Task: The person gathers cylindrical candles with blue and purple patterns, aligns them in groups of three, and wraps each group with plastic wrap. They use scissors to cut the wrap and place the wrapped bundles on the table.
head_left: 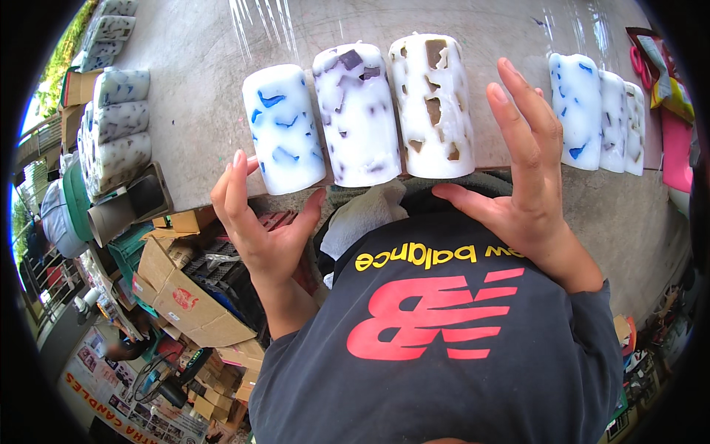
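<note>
Three white pillar candles lie side by side at the bench's edge: blue-flecked, purple-flecked, and brown-flecked. My left hand is open at the lower left of the blue-flecked one, thumb and fingers spread, fingertips beside it. My right hand is open to the right of the brown-flecked one, fingers raised and thumb near its lower end. Whether either hand touches a candle I cannot tell. A white cloth is under the bench edge, behind my dark shirt.
More candles lie in stacks at the left and in a row at the right. Red scissors and packets are at the right edge. Cardboard boxes, a fan and part of another person are at lower left.
</note>
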{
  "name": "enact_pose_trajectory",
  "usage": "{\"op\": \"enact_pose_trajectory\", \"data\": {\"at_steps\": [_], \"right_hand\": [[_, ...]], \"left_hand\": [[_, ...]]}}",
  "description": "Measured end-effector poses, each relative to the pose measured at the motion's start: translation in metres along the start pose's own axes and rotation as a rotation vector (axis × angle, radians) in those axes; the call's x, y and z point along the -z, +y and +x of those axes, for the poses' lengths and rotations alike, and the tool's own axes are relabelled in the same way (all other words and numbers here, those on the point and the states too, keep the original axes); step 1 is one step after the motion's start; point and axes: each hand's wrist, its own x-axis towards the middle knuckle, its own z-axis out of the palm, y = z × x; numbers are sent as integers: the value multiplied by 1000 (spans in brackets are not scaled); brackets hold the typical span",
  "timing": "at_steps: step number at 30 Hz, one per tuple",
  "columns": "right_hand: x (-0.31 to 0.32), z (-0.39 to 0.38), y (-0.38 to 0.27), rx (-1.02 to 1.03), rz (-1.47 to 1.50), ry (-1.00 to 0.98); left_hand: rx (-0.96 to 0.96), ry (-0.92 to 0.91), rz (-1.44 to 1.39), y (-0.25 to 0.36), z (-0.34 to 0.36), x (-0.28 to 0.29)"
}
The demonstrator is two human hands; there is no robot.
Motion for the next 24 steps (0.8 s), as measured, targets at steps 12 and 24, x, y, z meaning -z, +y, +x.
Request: {"op": "enact_pose_trajectory", "data": {"at_steps": [12, 24], "right_hand": [[2, -11, -3, 31, 2, 48], [3, -16, -2, 41, -6, 76]], "left_hand": [[-16, -26, -12, 1, -5, 4], [-32, 5, 32, 3, -7, 8]]}}
